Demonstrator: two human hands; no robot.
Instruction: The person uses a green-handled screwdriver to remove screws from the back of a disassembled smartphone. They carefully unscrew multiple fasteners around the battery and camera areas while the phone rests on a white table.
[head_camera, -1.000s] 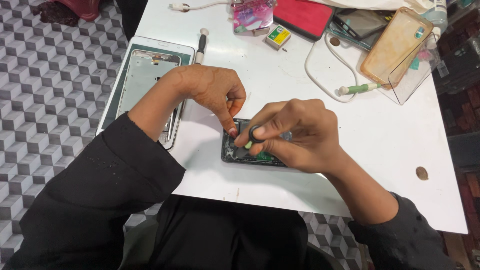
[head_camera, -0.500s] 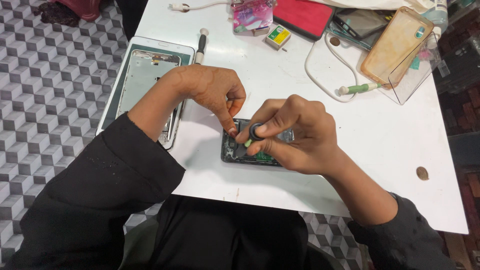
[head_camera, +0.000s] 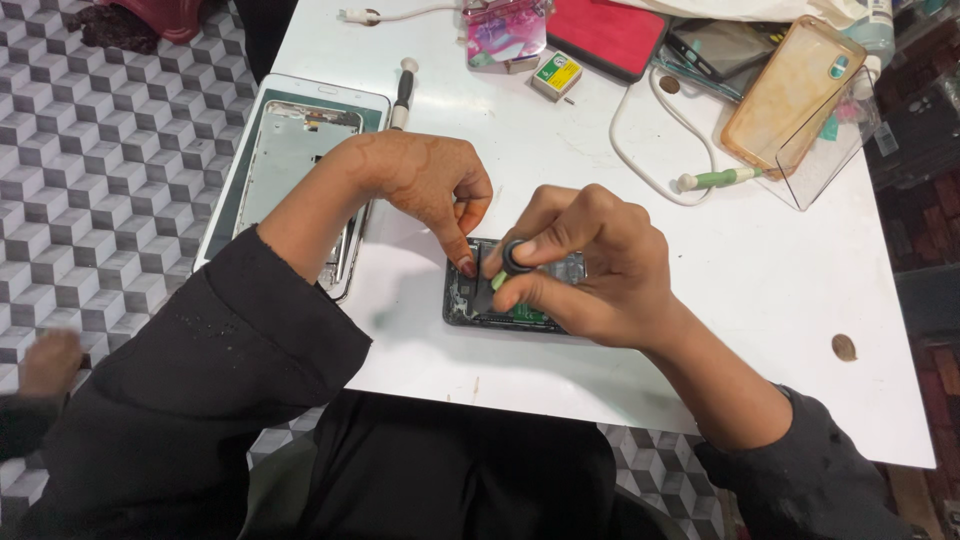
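White table (head_camera: 760, 290) held a dark opened phone (head_camera: 470, 300) with green board inside. Above the phone – red case (head_camera: 610, 35), amber clear cover (head_camera: 790, 95), small yellow-green box (head_camera: 557, 75). Left of the table – grey cube-patterned floor (head_camera: 110, 190). Sleeves (head_camera: 220, 370) black.

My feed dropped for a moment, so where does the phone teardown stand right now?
Done: the opened phone lies on the white table with its insides showing, and a separated frame sits apart at the table's left edge. In hand: the right hand holds a small screwdriver on the phone while the left hand presses a fingertip beside it. Left: the green board is still inside.
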